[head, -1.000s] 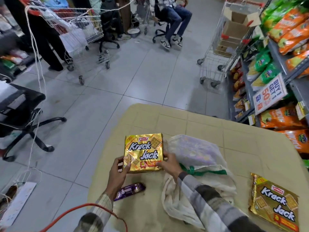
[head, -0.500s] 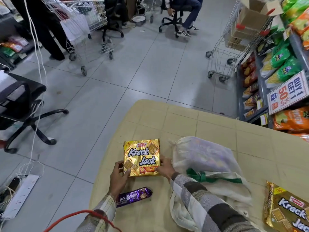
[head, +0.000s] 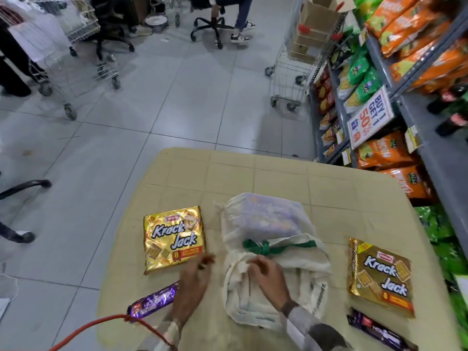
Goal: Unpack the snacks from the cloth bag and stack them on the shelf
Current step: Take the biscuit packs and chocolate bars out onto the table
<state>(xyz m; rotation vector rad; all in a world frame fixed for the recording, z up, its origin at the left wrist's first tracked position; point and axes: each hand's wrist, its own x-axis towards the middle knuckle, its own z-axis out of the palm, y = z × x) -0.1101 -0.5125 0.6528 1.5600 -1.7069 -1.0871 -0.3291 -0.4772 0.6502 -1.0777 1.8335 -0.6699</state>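
An off-white cloth bag (head: 268,224), tied across with a green ribbon (head: 266,247), is lying in the middle of the beige, square-patterned counter (head: 253,171). Its bulging far end is showing purple packaging faintly through the fabric. The right hand (head: 266,277) is resting on the bag's slack near end, with its fingers (head: 249,266) curling into the bunched cloth and gripping it.

The left hand (head: 195,282) is hovering over the counter just left of the bag. It is blurred, with its fingers loosely extended and holding nothing. Its fingertips are sitting close to the near right corner of a flat, square gold foil Krack Jack packet (head: 173,239), though whether they are touching it cannot be told. That packet is lying face up on the counter, left of the bag.

A shiny purple biscuit roll (head: 154,301) is lying near the counter's near left edge, with one end passing under the left hand. A red cable (head: 101,323) is crossing its other end.

On the bag's right, well apart from it, a second gold Krack Jack packet (head: 379,277) is lying face up. A dark purple biscuit roll (head: 377,333) is lying just beside that packet's near edge.

Beyond the counter's right side, a grey metal shelf (head: 430,158) is carrying orange and green snack bags and a white offer sign (head: 369,117). A wire trolley (head: 291,72) holding a cardboard box is standing at the shelf's far end.
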